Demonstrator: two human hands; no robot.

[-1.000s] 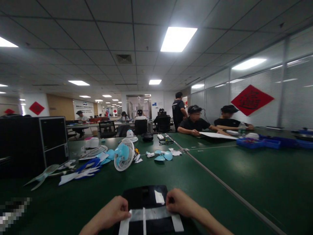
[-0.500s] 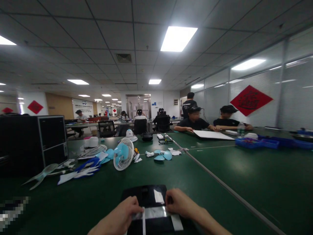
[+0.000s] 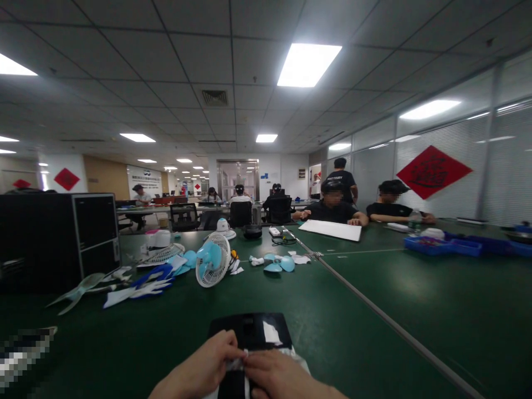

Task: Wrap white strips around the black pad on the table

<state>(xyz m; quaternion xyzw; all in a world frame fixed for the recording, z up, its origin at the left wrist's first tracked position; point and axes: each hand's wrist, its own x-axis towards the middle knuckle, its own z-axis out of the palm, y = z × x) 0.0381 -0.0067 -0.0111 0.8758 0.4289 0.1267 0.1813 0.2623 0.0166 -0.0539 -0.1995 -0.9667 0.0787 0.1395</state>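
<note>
At the bottom edge, my left hand [image 3: 208,363] and my right hand [image 3: 276,374] meet over a flat black object [image 3: 251,332] lying on the green table [image 3: 374,293]. Both pinch the same strip of clear tape or film [image 3: 241,363], fingers closed, fingertips touching. A small white label [image 3: 271,334] sits on the black object just beyond my hands. The lower part of the strip is hidden under my hands.
A small blue and white fan [image 3: 211,259], loose blue fan blades [image 3: 279,263], fan grilles and white and blue gloves [image 3: 141,288] lie ahead left. A black box [image 3: 62,238] stands at the left. Seated people [image 3: 332,206] work at the far right by blue trays [image 3: 440,245].
My hands have come together from the two ends of the strip to its middle, gathering it. The camera has tilted slightly; a standing person in the background walked right.
</note>
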